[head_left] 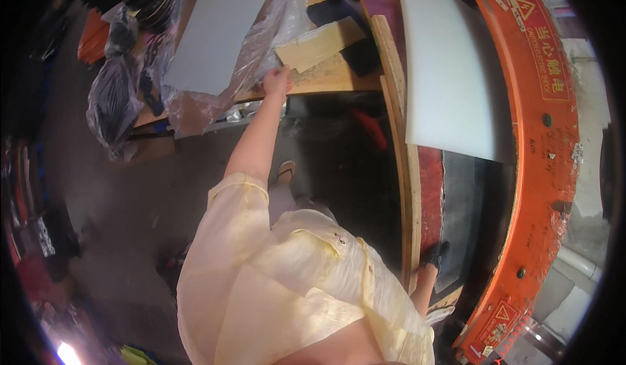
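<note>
My left hand (277, 82) reaches out to the near edge of a wooden worktable (332, 77), fingers drawn together. It is beside the near left corner of a flat tan board (319, 44) and by crumpled clear plastic film (280, 29); what it pinches, if anything, I cannot make out. Low on the right, my right hand (438, 257) is over a dark flat plate (460, 215) in the orange machine. Something black covers this hand, a glove or a held piece, and its fingers cannot be told apart.
A large pale grey sheet (218, 32) lies on plastic at the left. Black pieces (362, 57) are around the tan board. A white curved panel (450, 72) and wooden rail (396, 98) stand beside the orange machine frame (544, 137). Plastic bags (114, 104) hang at the left.
</note>
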`<action>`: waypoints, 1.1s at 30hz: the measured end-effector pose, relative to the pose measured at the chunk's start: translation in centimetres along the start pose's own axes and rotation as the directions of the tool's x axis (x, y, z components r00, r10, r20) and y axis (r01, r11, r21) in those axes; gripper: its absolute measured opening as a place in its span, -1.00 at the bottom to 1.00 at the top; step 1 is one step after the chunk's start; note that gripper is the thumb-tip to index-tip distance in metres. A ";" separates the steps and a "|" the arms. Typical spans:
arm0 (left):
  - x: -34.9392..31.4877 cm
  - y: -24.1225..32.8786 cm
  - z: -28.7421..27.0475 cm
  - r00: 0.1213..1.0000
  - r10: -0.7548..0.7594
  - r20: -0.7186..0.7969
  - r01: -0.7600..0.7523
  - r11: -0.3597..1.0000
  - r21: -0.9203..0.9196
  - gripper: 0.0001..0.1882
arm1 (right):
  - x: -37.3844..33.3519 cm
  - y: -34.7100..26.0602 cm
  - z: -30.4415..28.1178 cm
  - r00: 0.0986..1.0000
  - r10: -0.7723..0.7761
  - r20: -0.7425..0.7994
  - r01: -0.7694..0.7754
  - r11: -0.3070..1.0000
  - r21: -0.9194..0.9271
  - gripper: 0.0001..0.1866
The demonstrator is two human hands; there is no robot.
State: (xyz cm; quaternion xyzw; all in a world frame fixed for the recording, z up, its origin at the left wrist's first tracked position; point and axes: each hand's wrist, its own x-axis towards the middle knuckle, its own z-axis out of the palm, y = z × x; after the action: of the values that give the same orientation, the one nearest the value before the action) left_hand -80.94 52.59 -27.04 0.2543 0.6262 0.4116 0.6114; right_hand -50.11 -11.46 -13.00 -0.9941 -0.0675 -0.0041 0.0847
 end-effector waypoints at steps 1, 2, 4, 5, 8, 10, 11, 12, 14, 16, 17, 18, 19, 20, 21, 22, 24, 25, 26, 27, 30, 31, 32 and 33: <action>1.0 0.1 0.7 1.000 -0.005 -0.012 0.006 0.998 0.058 -0.54 | 0.2 0.0 -0.2 1.000 -0.008 0.002 0.008 1.000 -0.014 -0.48; 1.9 0.3 1.2 1.000 0.010 -0.013 -0.009 0.995 0.103 -0.54 | 0.3 0.1 -0.4 0.999 -0.037 0.025 0.038 0.998 -0.043 -0.47; 2.7 0.7 1.6 0.998 0.068 -0.009 -0.067 0.992 0.103 -0.59 | 0.5 0.5 -0.5 0.997 -0.061 0.048 0.065 0.994 -0.091 -0.46; 2.8 1.3 1.7 0.999 0.036 -0.017 -0.033 0.989 0.143 -0.61 | 0.5 0.7 -0.4 0.997 -0.059 0.049 0.064 0.992 -0.108 -0.46; -0.6 4.3 2.1 0.981 0.162 0.111 -0.143 0.977 -0.159 -0.79 | 0.4 0.7 -0.4 0.997 -0.072 0.029 0.075 0.992 -0.097 -0.45; -4.1 8.4 1.8 0.954 0.258 0.156 -0.207 0.937 -0.283 -0.84 | 0.5 -0.4 -0.9 0.994 -0.059 0.097 0.072 0.987 -0.142 -0.43; -6.0 10.7 1.5 0.943 0.303 0.140 -0.239 0.906 -0.348 -0.85 | 0.6 -1.2 -1.7 0.984 -0.035 0.177 0.072 0.976 -0.205 -0.43; -8.0 13.0 1.1 0.919 0.377 0.119 -0.296 0.857 -0.422 -0.86 | 0.7 -2.4 -2.5 0.974 -0.002 0.226 0.065 0.959 -0.275 -0.42; -11.7 17.3 0.2 0.876 0.439 0.199 -0.300 0.820 -0.487 -0.88 | 0.6 -5.9 -4.1 0.990 -0.070 0.126 0.094 0.976 -0.195 -0.41; -15.5 19.7 -0.3 0.807 0.507 0.302 -0.322 0.807 -0.495 -0.87 | -0.2 -10.4 -5.5 0.993 -0.116 0.000 0.115 0.986 -0.119 -0.39; -17.6 20.0 -0.1 0.768 0.522 0.371 -0.331 0.820 -0.467 -0.85 | -0.9 -12.8 -5.9 0.989 -0.130 -0.064 0.125 0.989 -0.083 -0.37; -19.8 19.7 0.2 0.689 0.572 0.445 -0.365 0.804 -0.469 -0.84 | -1.5 -15.4 -6.2 0.962 -0.259 -0.085 0.266 0.960 0.089 -0.34; -21.9 19.1 0.6 0.657 0.555 0.510 -0.441 0.832 -0.337 -0.86 | -2.0 -18.3 -6.0 0.917 -0.375 -0.132 0.397 0.882 0.253 -0.29; -24.2 18.3 1.2 0.588 0.564 0.580 -0.541 0.807 -0.236 -0.87 | -2.8 -21.0 -5.2 0.861 -0.482 -0.163 0.504 0.765 0.400 -0.27; -26.5 17.3 2.0 0.544 0.505 0.670 -0.421 0.855 -0.304 -0.92 | -3.5 -23.8 -4.2 0.790 -0.576 -0.212 0.588 0.611 0.530 -0.24; -28.9 16.3 2.7 0.488 0.451 0.747 -0.322 0.889 -0.326 -0.93 | -4.0 -26.3 -3.3 0.780 -0.615 -0.111 0.536 0.566 0.627 -0.27; -32.8 14.7 3.0 0.249 0.404 0.880 -0.486 0.838 -0.247 -0.88 | -4.7 -30.6 -1.2 0.708 -0.701 0.089 0.382 0.485 0.787 -0.32; -34.6 13.9 3.0 0.142 0.309 0.940 -0.489 0.848 -0.205 -0.87 | -4.7 -31.8 -1.0 0.619 -0.775 0.126 0.332 0.403 0.853 -0.34; -36.3 13.0 2.9 0.103 0.436 0.894 -0.566 0.765 -0.308 -0.87 | -4.7 -33.0 -0.7 0.646 -0.750 0.140 0.290 0.411 0.864 -0.36; -37.1 12.3 2.8 0.062 0.490 0.869 -0.633 0.693 -0.346 -0.86 | -4.7 -33.7 -0.8 0.646 -0.756 0.105 0.293 0.373 0.880 -0.38; -35.0 10.3 2.1 0.242 0.530 0.813 -0.532 0.773 -0.345 -0.77 | -4.9 -35.4 -2.2 0.647 -0.763 0.012 0.293 0.262 0.919 -0.41; -33.5 9.5 2.0 0.300 0.562 0.771 -0.557 0.759 -0.336 -0.73 | -5.1 -35.8 -2.9 0.714 -0.694 0.097 0.164 0.300 0.940 -0.43; -31.6 8.6 1.6 0.394 0.575 0.717 -0.573 0.764 -0.298 -0.66 | -5.3 -36.2 -3.8 0.769 -0.631 0.098 -0.003 0.149 0.989 -0.45; -29.4 7.8 1.0 0.475 0.595 0.648 -0.592 0.761 -0.265 -0.59 | -5.5 -36.6 -4.7 0.800 -0.582 0.147 -0.182 -0.002 0.983 -0.47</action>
State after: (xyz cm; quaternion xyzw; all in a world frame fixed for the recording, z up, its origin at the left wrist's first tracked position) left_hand -77.82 32.76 -4.14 0.5891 0.2176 0.4699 0.6203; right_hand -60.45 22.73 -2.39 -0.5786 -0.2230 0.3058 0.7225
